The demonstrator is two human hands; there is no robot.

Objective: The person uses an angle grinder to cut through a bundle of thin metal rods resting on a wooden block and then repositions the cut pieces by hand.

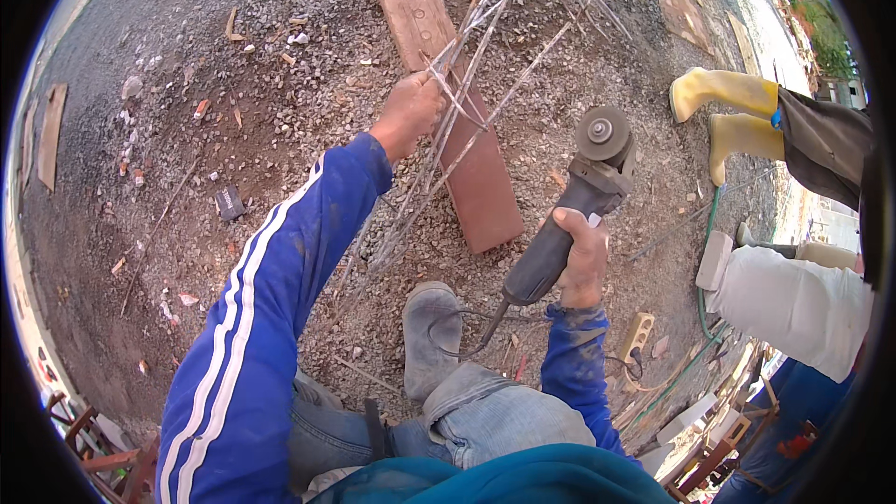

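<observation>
My left hand point(411, 115) is closed around a bundle of thin metal rods point(478, 56), some bent into loops at the far end. The bundle crosses over a reddish-brown wooden plank point(481, 191) lying on the gravel. In my right hand point(584, 259) is a dark angle grinder point(546, 257), gripped by its body. Its round disc point(602, 133) is at the far end, to the right of the plank and apart from the rods. Whether the disc is turning I cannot tell. The grinder's cord runs down past my grey boot point(431, 336).
A person in yellow boots point(747, 135) stands at the right. Below them are a white sack point(793, 303) and a green hose point(707, 271). A power strip point(637, 336) lies right of my right forearm. Wood scraps point(52, 135) and rubble are scattered over the gravel.
</observation>
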